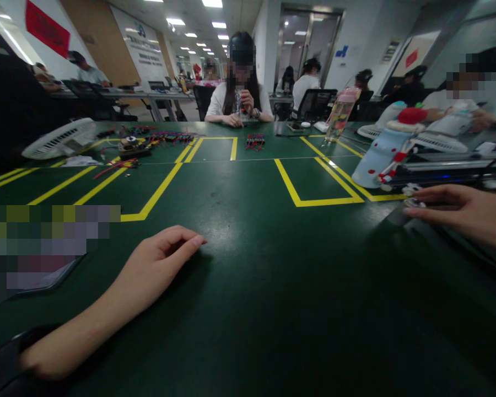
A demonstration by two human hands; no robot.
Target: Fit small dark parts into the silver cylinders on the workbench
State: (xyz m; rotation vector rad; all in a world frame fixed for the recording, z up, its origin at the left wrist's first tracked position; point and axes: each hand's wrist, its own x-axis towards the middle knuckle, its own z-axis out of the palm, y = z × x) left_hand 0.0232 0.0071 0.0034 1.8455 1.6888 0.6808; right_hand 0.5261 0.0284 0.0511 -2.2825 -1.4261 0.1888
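Observation:
My left hand [161, 259] rests on the green table [248, 231], fingers loosely curled, holding nothing. My right hand [463, 212] lies at the right edge with fingers stretched out. Its fingertips touch a small round silvery object [414, 203] on a dark flat item [400, 215]. A dark band sits on my left wrist [12, 358].
Yellow tape lines [314, 182] mark boxes on the table. A phone-like slab [45, 281] lies at the left. A white fan [60, 140], wire bundles [255, 141], a pink bottle [341, 113] and a pale blue bottle [380, 157] stand farther off. A person [240, 88] sits opposite, others around.

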